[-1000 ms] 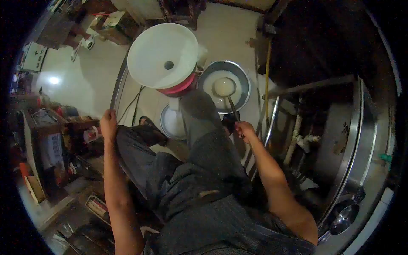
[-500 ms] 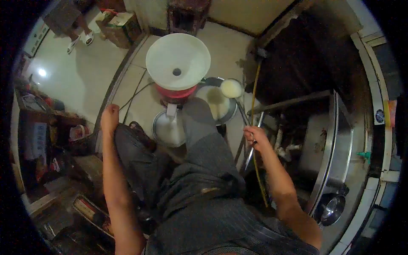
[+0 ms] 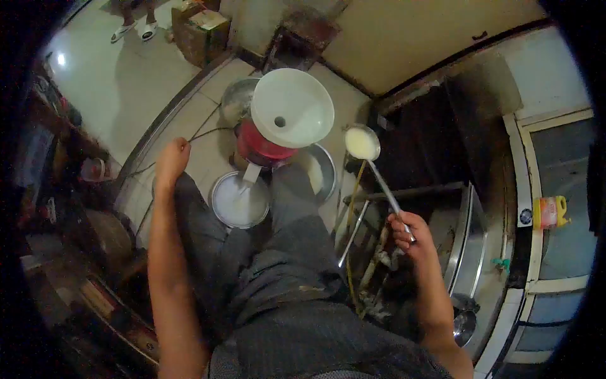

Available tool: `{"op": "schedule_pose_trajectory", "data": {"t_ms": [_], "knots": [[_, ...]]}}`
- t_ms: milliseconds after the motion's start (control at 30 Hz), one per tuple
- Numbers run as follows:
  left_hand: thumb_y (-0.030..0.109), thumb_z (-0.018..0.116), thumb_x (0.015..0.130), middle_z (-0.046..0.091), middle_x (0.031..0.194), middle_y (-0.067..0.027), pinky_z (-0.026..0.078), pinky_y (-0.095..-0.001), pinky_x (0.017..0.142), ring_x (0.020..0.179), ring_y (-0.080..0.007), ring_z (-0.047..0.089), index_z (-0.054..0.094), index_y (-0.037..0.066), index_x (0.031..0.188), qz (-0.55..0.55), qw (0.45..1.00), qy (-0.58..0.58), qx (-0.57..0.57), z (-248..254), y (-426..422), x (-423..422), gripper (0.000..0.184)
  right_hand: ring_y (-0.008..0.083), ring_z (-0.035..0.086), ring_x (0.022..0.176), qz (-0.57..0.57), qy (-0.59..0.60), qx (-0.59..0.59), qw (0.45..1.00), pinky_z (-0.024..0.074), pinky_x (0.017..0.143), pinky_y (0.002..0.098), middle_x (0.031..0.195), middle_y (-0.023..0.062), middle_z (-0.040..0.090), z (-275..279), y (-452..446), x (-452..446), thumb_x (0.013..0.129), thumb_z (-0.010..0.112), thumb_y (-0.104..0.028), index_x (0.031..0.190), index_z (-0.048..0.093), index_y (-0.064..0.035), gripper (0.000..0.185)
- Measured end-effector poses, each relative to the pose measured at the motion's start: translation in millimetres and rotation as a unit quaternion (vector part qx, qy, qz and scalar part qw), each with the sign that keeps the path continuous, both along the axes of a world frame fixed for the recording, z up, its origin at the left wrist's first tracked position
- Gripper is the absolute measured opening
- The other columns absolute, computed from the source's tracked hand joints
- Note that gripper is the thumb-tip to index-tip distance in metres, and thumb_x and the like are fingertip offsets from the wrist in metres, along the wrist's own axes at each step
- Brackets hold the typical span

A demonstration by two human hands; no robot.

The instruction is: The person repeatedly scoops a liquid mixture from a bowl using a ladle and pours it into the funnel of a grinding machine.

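Note:
My right hand (image 3: 409,232) is wrapped round the long metal handle of a ladle (image 3: 362,143). Its bowl holds a pale, creamy liquid and hangs to the right of a grinding machine. That machine has a wide white hopper (image 3: 303,101) with a dark hole at the bottom, a red body (image 3: 255,142) and a spout (image 3: 252,173). Under the spout stands a metal bucket (image 3: 240,211) with whitish contents. A metal basin (image 3: 327,169) of pale stuff is partly hidden behind my knee. My left hand (image 3: 172,161) is a closed fist above my left knee, with nothing visible in it.
A metal-framed stand (image 3: 464,221) with pipes and a yellow hose (image 3: 348,252) is close on my right. Another metal bowl (image 3: 235,104) sits behind the machine. At the back left are a cardboard box (image 3: 201,36) and a person's feet in slippers (image 3: 148,31).
My right hand has carried the filled ladle up and right, away from the basin. The view has turned, and my left hand stays a fist.

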State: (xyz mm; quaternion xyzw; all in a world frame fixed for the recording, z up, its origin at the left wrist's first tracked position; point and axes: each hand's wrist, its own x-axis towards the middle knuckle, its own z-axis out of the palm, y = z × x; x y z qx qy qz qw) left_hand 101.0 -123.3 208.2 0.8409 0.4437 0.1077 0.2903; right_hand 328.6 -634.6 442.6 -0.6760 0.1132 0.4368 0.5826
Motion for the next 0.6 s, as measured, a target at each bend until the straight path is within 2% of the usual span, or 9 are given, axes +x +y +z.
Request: {"op": "schedule_pose_trajectory", "data": {"t_ms": [267,433,600], "knots": [[0.028,0.057,0.088,0.068,0.094,-0.0196,0.051,-0.0469,0.077,0.089,-0.0397,0.064,0.069,0.007,0.097,-0.008,1.0,-0.013,0.013,-11.2,3.1,2.0,0.026,0.004,0.041,0.038,0.065,-0.028,0.062,0.996,0.0323,0.03,0.0206,0.066,0.0005,0.051,72.3,31.0,-13.5,0.095,0.054,-0.023,0.108,0.055,0.0058,0.031],[0.028,0.055,0.089,0.067,0.093,-0.0194,0.051,-0.0478,0.077,0.089,-0.0397,0.064,0.069,0.007,0.094,-0.008,0.999,0.011,0.037,-7.5,1.8,5.8,0.025,0.0032,0.039,0.038,0.103,-0.026,0.073,0.992,0.0325,0.03,0.0203,0.065,0.0005,0.05,73.6,54.4,-17.9,0.096,0.053,-0.024,0.108,0.055,0.0057,0.032],[0.027,0.054,0.088,0.067,0.093,-0.02,0.051,-0.0483,0.076,0.088,-0.0401,0.064,0.068,0.006,0.091,-0.02,0.999,-0.001,0.043,-24.2,13.7,3.3,0.025,0.0029,0.038,0.038,0.135,-0.023,0.063,0.989,0.0313,0.03,0.0203,0.065,0.0006,0.051,46.9,79.7,-23.4,0.095,0.056,-0.026,0.106,0.056,0.0047,0.033]]}}
